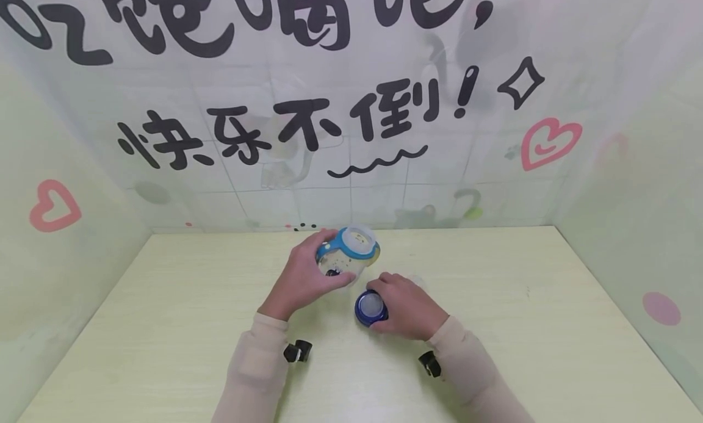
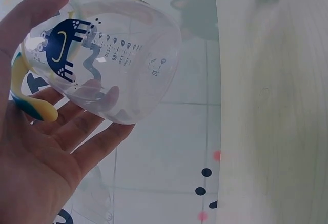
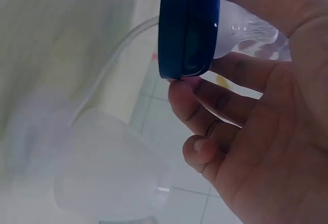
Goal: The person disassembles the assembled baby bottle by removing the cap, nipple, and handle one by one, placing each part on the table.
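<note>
Head view: left hand (image 1: 307, 276) and right hand (image 1: 406, 310) are both busy above a pale table (image 1: 522, 350), close together but holding separate parts.

Left hand grip: fingers curl round a clear baby bottle (image 1: 346, 258), lifted off the table and tipped, with its open mouth and light-blue collar (image 1: 351, 243) facing up and away from the person. In the left wrist view the bottle (image 2: 102, 65) has a dark-blue cartoon print and measuring marks, and looks empty (can't rule out a few drops).

Right hand grip: thumb and fingers pinch a dark-blue screw ring (image 1: 370, 307) with a clear teat (image 3: 246, 29) sitting in it, just below and beside the bottle, not touching it.

Other bit: a clear dome cap (image 3: 110, 167) shows blurred near the right hand; can't tell if it rests on the table or leans on anything.

Step in hand: looks to me like bottle and teat ring are apart, about to be joined.

Next move calls for: lining the ring squarely over the mouth, teat outward, then twisting while the left hand keeps the bottle from turning.
</note>
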Motion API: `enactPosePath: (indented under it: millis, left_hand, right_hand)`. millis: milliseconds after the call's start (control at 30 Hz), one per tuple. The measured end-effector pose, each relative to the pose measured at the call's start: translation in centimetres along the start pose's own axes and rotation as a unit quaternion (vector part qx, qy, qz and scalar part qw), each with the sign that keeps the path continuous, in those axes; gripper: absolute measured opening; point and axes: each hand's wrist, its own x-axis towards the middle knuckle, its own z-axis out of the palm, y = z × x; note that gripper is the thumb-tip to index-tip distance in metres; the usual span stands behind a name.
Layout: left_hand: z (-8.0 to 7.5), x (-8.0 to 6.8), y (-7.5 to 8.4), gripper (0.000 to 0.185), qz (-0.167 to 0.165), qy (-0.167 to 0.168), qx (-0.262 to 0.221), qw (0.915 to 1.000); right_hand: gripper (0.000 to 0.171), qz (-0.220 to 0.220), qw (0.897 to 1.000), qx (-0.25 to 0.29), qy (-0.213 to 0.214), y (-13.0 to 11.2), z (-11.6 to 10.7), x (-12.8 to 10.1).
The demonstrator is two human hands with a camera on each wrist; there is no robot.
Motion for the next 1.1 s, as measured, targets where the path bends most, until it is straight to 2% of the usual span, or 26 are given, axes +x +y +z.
enactPosePath:
  millis: [200,900,1100]
  left_hand:
    - [0.0,0.0,0.0,0.074,-0.003,-0.002,-0.002,1.0000]
    - [0.0,0.0,0.2,0.075,-0.010,-0.005,0.016,0.9998]
    - [0.0,0.0,0.2,0.074,-0.007,-0.005,0.009,0.9999]
  right_hand:
    - [0.065,0.010,0.999,-0.005,-0.034,-0.3,0.6,0.1]
    - [0.068,0.030,0.999,0.006,-0.040,-0.3,1.1,0.2]
    - [0.069,0.043,0.997,0.039,-0.050,0.1,0.4,0.1]
